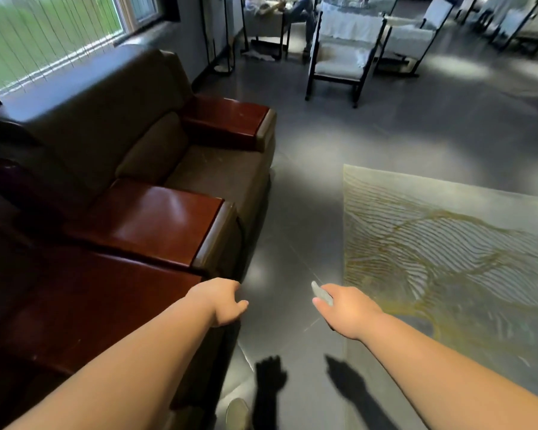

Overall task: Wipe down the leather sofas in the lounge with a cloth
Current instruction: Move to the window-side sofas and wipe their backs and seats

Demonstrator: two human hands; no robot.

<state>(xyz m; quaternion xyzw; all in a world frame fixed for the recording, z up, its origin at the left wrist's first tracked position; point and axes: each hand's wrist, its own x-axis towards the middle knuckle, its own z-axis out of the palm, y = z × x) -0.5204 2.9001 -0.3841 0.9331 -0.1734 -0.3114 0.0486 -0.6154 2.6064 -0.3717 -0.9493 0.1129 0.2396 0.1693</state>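
Note:
A brown leather sofa [143, 141] with glossy red-brown armrests [156, 221] stands along the left, under a window. A second armrest [84, 311] lies nearest me at lower left. My left hand [222, 302] hangs in the air just past that near armrest's front corner, fingers loosely curled, holding nothing. My right hand [343, 308] is over the floor to the right and grips a small pale grey-green cloth [321, 293], of which only a bunched end shows past my fingers.
A pale rug with yellow wavy lines [448, 249] covers the floor at right. Grey tiled floor [339, 135] runs between sofa and rug. White-cushioned chairs with dark frames [342, 57] stand at the back, and a seated person's legs [305, 17] show there. My shoe [238, 414] is below.

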